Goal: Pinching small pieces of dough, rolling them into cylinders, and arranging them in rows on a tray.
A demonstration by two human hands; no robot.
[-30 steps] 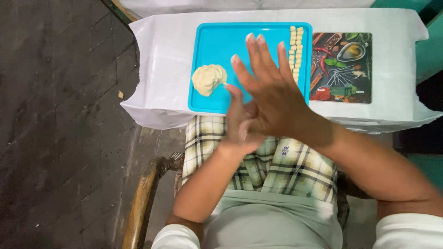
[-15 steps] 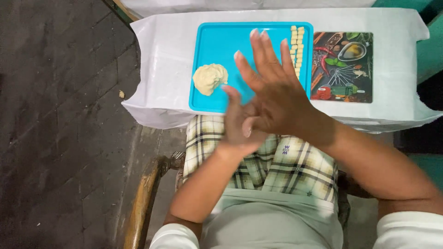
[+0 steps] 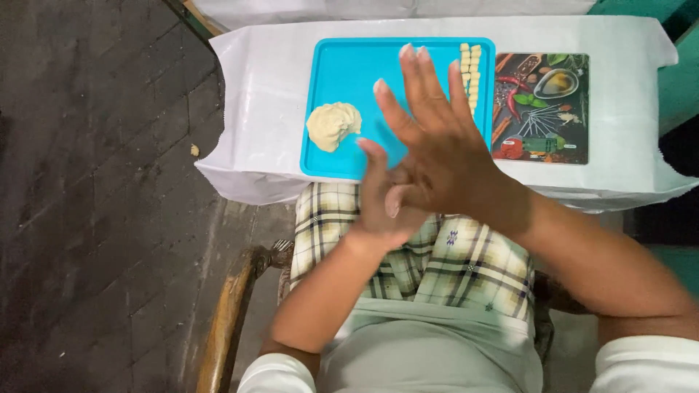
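My right hand (image 3: 437, 142) lies flat on top of my left hand (image 3: 382, 207), palms pressed together above my lap and the near edge of a turquoise tray (image 3: 349, 73). Whatever may be between the palms is hidden. On the tray sits a pale lump of dough (image 3: 333, 124) at the left, and a double row of several small pale dough pieces (image 3: 471, 73) runs along its right side. Fingers of both hands are stretched out straight.
The tray rests on a small table covered with a white sheet (image 3: 262, 94). A printed mat with pictures of spices (image 3: 542, 109) lies right of the tray. A checked cloth (image 3: 437, 262) covers my lap. A wooden chair arm (image 3: 229, 313) and dark brick floor (image 3: 95, 182) are at left.
My right hand has slid slightly forward over the left palm, fingers reaching further over the tray. The tray, dough and small pieces have not moved.
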